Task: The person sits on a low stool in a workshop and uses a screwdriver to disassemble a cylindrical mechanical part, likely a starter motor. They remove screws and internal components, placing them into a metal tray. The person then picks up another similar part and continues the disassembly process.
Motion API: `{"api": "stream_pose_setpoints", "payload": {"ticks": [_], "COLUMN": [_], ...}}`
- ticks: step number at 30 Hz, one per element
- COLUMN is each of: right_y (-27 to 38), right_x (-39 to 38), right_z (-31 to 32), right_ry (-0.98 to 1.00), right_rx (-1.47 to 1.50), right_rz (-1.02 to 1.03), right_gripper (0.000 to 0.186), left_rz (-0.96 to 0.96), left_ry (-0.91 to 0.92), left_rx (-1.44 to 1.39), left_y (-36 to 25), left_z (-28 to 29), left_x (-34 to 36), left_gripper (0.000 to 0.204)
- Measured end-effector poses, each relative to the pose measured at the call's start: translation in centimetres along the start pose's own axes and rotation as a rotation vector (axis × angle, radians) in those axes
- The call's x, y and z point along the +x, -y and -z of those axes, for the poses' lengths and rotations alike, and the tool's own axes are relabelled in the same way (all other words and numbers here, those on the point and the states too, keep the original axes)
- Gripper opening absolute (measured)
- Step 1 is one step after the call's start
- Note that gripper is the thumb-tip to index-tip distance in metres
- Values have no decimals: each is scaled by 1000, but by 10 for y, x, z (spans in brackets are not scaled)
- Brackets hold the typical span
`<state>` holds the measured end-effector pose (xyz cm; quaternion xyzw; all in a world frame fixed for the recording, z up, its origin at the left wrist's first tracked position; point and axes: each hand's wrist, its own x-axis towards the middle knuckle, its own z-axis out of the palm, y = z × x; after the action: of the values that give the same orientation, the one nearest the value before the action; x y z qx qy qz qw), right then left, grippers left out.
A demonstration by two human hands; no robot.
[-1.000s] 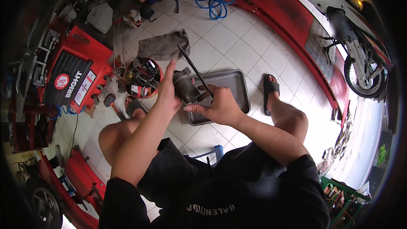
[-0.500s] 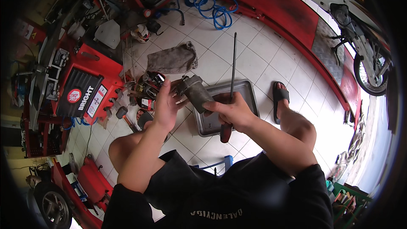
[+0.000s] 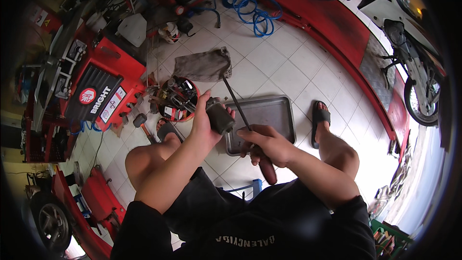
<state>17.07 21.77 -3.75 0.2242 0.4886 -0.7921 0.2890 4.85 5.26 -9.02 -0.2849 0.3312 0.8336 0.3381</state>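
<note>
My left hand [image 3: 204,127] is wrapped round a small dark grey cylindrical motor [image 3: 221,119], its blunt end tilted down toward my right hand. The motor's other end is partly hidden by my fingers. In my right hand [image 3: 270,145] is a long screwdriver [image 3: 236,101], its dark shaft slanting up to the far left and its red-brown handle hanging below my palm. The shaft passes beside the motor; whether they touch I cannot tell. Beneath both hands, a grey metal tray [image 3: 281,120] lies on the tiled floor between my feet.
A round red-rimmed container of tools [image 3: 179,97] stands by my left foot, with a hammer [image 3: 141,121] near it. Beyond lie a grey rag [image 3: 199,66] and a coiled blue hose [image 3: 260,17]. A red ramp [image 3: 332,33] and a motorcycle [image 3: 404,43] flank the right.
The motor has passed from my right hand's fingers into my left hand's grip and has turned. The screwdriver has swung from nearly upright to leaning left, its handle lower and farther right.
</note>
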Motion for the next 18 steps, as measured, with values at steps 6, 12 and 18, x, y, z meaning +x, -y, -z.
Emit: {"api": "stream_pose_setpoints", "payload": {"ticks": [6,12,18], "right_y": [24,4,16], "right_x": [-19,-14,-44], "right_z": [21,20,7], "right_ry": [212,166,160], "right_rx": [190,-92,-471], "right_rz": [198,66,7], "right_gripper": [61,64,61], "left_rz": [-81,-90,-121], "left_ry": [-31,-83,-14], "left_rx": [-53,-52,-28], "left_y": [-25,-34,-34], "left_z": [1,-2,5], "left_x": [-3,-3,0], "left_gripper": [38,39,37]}}
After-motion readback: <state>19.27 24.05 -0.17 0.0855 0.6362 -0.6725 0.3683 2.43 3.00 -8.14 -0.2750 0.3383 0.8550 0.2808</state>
